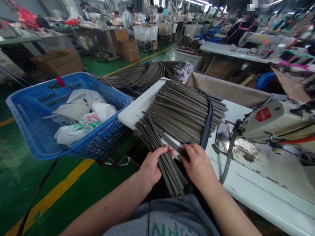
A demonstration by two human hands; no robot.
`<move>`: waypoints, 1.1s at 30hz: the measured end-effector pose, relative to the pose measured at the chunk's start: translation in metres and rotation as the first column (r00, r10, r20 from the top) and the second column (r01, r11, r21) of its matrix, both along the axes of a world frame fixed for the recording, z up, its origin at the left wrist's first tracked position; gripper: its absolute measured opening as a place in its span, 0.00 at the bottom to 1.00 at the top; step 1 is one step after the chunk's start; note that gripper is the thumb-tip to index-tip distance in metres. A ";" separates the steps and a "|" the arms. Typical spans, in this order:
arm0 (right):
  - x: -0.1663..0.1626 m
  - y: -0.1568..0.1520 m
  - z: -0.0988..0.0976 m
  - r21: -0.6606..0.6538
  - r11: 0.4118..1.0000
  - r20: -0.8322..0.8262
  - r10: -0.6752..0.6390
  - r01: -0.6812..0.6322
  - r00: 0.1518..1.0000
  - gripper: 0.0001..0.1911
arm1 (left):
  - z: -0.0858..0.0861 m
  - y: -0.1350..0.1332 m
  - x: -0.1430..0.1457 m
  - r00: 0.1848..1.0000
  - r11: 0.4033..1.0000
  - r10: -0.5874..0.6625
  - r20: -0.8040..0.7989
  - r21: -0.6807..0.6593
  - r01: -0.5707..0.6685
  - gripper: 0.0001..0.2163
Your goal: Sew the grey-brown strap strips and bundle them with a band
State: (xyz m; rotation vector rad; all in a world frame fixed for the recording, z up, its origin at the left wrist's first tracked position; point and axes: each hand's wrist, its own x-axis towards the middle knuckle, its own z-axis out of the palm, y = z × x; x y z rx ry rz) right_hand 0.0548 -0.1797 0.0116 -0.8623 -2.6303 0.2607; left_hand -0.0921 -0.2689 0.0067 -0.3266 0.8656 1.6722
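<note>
My left hand (155, 164) is closed around a bundle of grey-brown fabric strips (169, 173), whose lower ends hang over my lap. The thumb lies across the top of the bundle. My right hand (195, 164) pinches the end of one strip (180, 150) close by, just right of the bundle. A broad pile of the same strips (182, 111) lies on the white table (133, 113) in front of both hands. Across the right part of the pile runs a dark band (209, 118).
A sewing machine (268, 121) stands on the table at the right, a loose strap (230, 154) beside its head. At the left sits a blue basket (105, 134) with white plastic bags (81, 121). Behind the table lies a long strip bundle (137, 73). People work farther back.
</note>
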 end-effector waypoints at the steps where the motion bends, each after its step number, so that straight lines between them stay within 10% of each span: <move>1: 0.000 0.000 0.000 -0.003 1.000 0.004 0.005 -0.005 1.000 0.14 | 0.001 0.000 0.000 1.000 1.000 -0.004 -0.005 -0.016 0.004 0.05; 9: -0.003 -0.002 0.003 0.060 0.998 0.088 0.021 -0.026 0.996 0.10 | 0.002 -0.001 -0.001 0.999 0.997 -0.026 -0.034 -0.071 0.023 0.04; 21: -0.009 -0.019 0.040 -0.309 0.932 -0.084 0.173 -0.190 0.981 0.08 | -0.004 -0.005 0.000 0.998 0.999 -0.044 -0.047 -0.001 0.044 0.07; 27: -0.009 0.010 0.019 0.153 0.988 0.015 -0.031 0.028 0.999 0.23 | -0.009 -0.003 -0.002 0.999 0.999 0.030 0.019 0.033 -0.030 0.05; 33: -0.010 0.007 0.002 0.148 0.989 0.092 0.000 -0.014 0.996 0.15 | -0.010 -0.002 -0.002 0.997 0.999 0.022 0.069 0.037 -0.025 0.04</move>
